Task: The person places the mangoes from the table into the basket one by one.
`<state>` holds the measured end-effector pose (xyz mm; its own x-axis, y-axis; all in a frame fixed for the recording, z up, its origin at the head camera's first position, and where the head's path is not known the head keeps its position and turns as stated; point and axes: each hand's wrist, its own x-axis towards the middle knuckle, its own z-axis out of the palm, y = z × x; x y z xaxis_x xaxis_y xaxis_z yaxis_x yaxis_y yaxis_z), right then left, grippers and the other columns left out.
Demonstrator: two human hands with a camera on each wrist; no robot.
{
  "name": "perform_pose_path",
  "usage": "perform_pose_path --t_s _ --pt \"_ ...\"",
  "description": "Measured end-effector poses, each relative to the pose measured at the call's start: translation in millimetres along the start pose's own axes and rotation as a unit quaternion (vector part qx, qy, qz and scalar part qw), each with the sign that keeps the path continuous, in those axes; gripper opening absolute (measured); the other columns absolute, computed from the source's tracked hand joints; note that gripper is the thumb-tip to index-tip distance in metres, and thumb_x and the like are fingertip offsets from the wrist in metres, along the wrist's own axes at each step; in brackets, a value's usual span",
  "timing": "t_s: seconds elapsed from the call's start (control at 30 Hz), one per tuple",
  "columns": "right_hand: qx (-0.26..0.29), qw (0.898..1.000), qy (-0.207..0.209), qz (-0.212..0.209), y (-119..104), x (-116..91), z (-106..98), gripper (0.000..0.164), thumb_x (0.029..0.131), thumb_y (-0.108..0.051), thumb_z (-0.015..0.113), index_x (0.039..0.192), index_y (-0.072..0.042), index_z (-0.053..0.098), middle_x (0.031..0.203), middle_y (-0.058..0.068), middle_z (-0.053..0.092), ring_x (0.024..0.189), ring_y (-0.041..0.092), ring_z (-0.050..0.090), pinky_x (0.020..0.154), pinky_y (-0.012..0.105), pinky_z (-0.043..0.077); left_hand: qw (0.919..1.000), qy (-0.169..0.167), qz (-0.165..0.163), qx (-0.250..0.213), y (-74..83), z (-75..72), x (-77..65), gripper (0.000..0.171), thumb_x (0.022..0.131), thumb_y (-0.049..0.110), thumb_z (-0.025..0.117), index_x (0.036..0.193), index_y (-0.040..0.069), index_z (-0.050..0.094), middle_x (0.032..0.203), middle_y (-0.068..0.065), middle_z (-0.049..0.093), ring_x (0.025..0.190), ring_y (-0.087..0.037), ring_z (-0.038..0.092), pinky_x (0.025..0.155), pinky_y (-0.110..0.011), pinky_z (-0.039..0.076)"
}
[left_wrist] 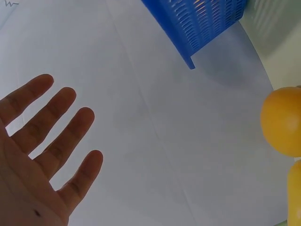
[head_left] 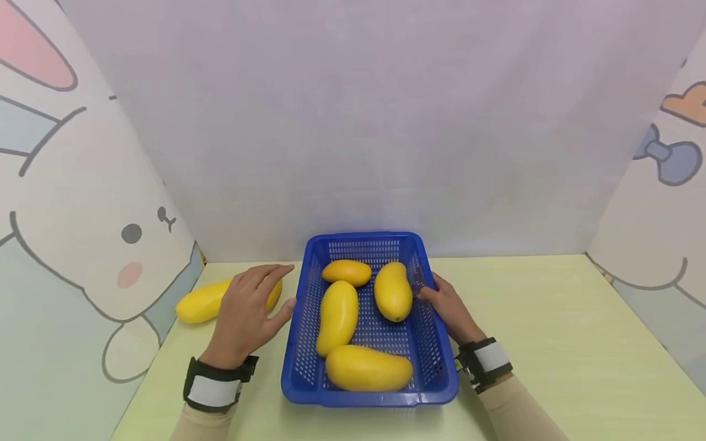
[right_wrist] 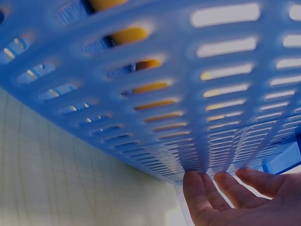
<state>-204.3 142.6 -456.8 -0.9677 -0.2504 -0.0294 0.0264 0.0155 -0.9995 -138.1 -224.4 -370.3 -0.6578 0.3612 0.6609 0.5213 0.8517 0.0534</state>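
A blue plastic basket [head_left: 369,398] with slotted walls stands in the middle of the table. Inside lie several yellow mangoes, among them a small one [head_left: 346,272] at the back and a large one [head_left: 368,369] along the front. My right hand [head_left: 453,309] grips the basket's right rim, thumb over the inside and fingers [right_wrist: 197,190] against the outer wall. To the left of the basket, my left hand [head_left: 248,312] is raised with spread fingers and holds nothing. Behind it are more yellow fruits [head_left: 203,302], partly hidden by the hand; the left wrist view shows two, one rounded [left_wrist: 283,121].
The pale green table [head_left: 551,343] extends to the right of the basket. A white sheet [head_left: 375,135] forms the back wall. Side panels with cartoon drawings stand at left [head_left: 72,245] and right [head_left: 656,233].
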Motion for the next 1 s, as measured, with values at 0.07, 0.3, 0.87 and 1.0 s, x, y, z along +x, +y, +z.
perform_pose_path --t_s 0.07,0.3,0.87,1.0 --pt "0.001 1.0 0.0 0.001 0 0 -1 0.052 0.089 -0.009 0.043 0.14 -0.01 0.032 0.122 0.022 0.047 0.091 0.038 0.058 0.072 0.05 0.05 1.0 0.0 -0.002 0.001 -0.8 0.4 -0.3 0.052 0.085 0.047 0.048 0.128 0.018 0.054 0.118 -0.006 0.059 0.111 -0.024 0.05 0.091 -0.045 0.04" --pt "0.006 1.0 -0.002 0.007 0 0 0 0.053 0.089 -0.009 0.043 0.14 -0.009 0.031 0.121 0.023 0.047 0.091 0.038 0.058 0.073 0.051 0.05 0.9999 0.008 -0.004 0.008 -4.6 1.1 -2.3 0.051 0.084 0.045 0.049 0.126 0.016 0.056 0.116 -0.007 0.059 0.108 -0.025 0.051 0.089 -0.046 0.041" --pt "-0.008 1.0 -0.003 0.009 2 3 -1 0.052 0.089 -0.01 0.043 0.14 -0.01 0.031 0.124 0.021 0.046 0.094 0.038 0.057 0.074 0.05 0.05 0.9978 0.041 -0.047 0.024 -17.9 4.7 -3.9 0.05 0.084 0.045 0.049 0.123 0.014 0.058 0.114 -0.009 0.061 0.106 -0.027 0.052 0.085 -0.049 0.042" --pt "-0.007 1.0 -0.001 0.009 2 4 -1 0.052 0.09 -0.01 0.043 0.14 -0.01 0.031 0.124 0.022 0.046 0.094 0.038 0.056 0.075 0.05 0.05 0.9965 0.041 -0.064 0.035 -20.5 6.1 -3.4 0.051 0.085 0.046 0.049 0.122 0.013 0.057 0.115 -0.011 0.06 0.106 -0.029 0.052 0.084 -0.049 0.043"
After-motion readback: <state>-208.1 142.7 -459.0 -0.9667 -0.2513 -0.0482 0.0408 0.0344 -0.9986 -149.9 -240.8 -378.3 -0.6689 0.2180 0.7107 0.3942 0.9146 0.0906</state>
